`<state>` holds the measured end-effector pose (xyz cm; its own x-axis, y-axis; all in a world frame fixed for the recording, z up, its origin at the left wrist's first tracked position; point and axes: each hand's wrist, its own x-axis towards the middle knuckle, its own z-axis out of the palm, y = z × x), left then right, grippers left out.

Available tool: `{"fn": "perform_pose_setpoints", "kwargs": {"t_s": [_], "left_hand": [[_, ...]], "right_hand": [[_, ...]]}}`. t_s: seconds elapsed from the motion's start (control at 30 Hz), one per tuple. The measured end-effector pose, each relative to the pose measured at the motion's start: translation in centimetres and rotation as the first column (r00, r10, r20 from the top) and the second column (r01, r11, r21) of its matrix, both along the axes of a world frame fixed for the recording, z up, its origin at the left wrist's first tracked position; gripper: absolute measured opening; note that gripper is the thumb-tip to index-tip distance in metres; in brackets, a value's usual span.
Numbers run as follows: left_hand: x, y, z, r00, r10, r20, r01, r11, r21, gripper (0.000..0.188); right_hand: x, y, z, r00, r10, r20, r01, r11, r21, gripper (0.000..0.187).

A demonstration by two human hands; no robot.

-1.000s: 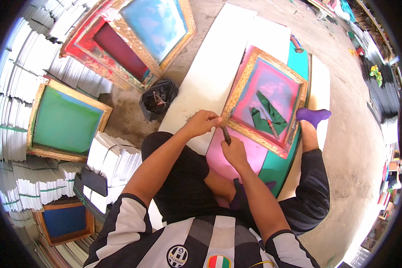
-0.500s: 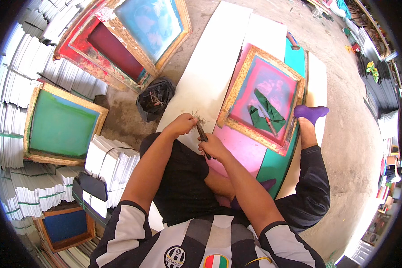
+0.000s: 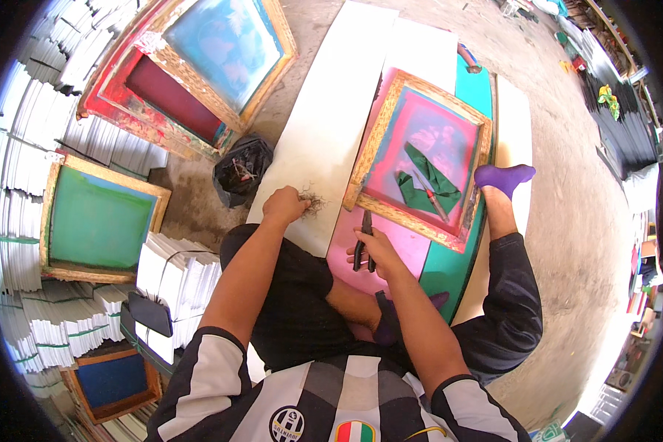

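Observation:
My left hand [image 3: 285,205] is closed, pinching a small tangle of thin dark wiry strands [image 3: 313,200] over the long white board [image 3: 324,110]. In my right hand [image 3: 378,253] is a pair of pliers with black handles [image 3: 365,227]. Its jaws point away from me, apart from the strands, above the pink board [image 3: 344,234]. Just beyond the pliers lies a wooden screen-printing frame [image 3: 409,223] with pink-stained mesh. On its mesh rest folded dark green pieces [image 3: 435,175] and a slim red-handled tool [image 3: 436,203].
A black plastic bag [image 3: 232,184] with scraps stands left of the white board. More printing frames lean at the left, one with green mesh [image 3: 99,217]. Bundled white sheets [image 3: 171,280] are stacked near my left elbow, beside a black phone-like object [image 3: 151,314].
The pliers have come away from the strands and moved right and slightly down with my right hand. My left hand still holds the strands, shifted a little left.

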<state>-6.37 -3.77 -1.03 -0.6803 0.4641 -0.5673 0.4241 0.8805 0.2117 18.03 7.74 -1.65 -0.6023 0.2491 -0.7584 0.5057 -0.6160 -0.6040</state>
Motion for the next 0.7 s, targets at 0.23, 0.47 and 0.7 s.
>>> {"fn": "perform_pose_setpoints", "kwargs": {"t_s": [0.23,0.47,0.7], "left_hand": [[2.9,1.6,-0.4,0.989,-0.150,0.018,0.133,0.923,0.362,0.037],[5.7,3.6,1.0,0.953,-0.299,-0.055,0.292,0.853,0.433,0.037],[5.9,2.9,0.0,0.959,-0.285,-0.003,0.243,0.812,0.531,0.037]], "right_hand": [[0.6,1.0,-4.3,1.000,-0.014,0.014,0.011,0.982,0.189,0.042],[-0.9,0.7,-3.2,0.999,-0.017,0.052,0.006,0.978,0.208,0.019],[-2.1,0.7,-3.8,0.989,-0.006,0.150,-0.034,0.964,0.263,0.016]]}}
